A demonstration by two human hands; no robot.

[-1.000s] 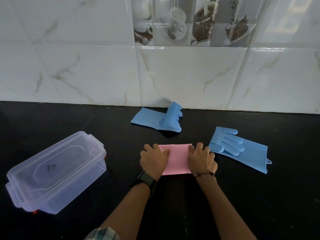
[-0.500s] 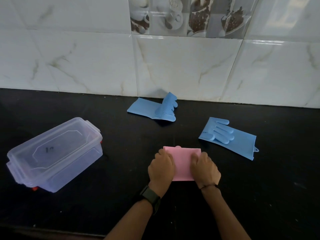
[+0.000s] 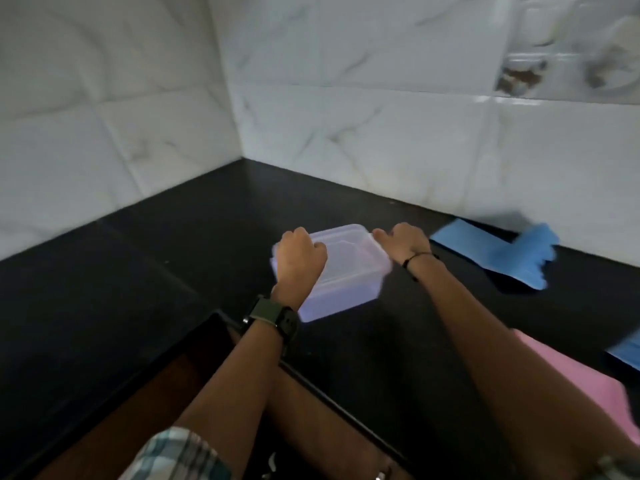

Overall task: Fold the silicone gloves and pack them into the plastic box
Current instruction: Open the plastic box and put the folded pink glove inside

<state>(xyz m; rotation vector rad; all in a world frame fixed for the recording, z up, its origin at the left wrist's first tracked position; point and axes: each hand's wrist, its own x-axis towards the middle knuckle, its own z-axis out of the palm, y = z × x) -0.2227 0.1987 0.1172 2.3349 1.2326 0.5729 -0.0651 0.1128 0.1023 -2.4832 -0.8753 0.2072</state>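
While the head view is smeared by motion blur, it shows both hands on the plastic box (image 3: 341, 271), which sits on the black countertop (image 3: 194, 237) near the corner where two marble-tiled walls (image 3: 346, 98) meet. The left hand (image 3: 300, 256) is curled over the box's near-left end, fingers closed on the lid's edge, a dark watch (image 3: 277, 320) on its wrist. The right hand (image 3: 401, 242) grips the far-right end, fingers bent around the rim, with a thin black band on that wrist.

The box is translucent, faintly violet, rectangular with rounded corners; its lid is on, and a raised panel shows between the two hands. Whether anything lies inside cannot be told through the blur.

To the right of the right hand, close to the wall, lies a blue silicone glove (image 3: 498, 254), its cuff flat and its fingers folded over. Nearer the person, beyond the right forearm, a folded pink glove (image 3: 581, 379) lies flat on the countertop, and the corner of a second blue glove (image 3: 625, 351) shows at the frame's right edge, just beside it. A checked sleeve (image 3: 173, 452) appears at the bottom.
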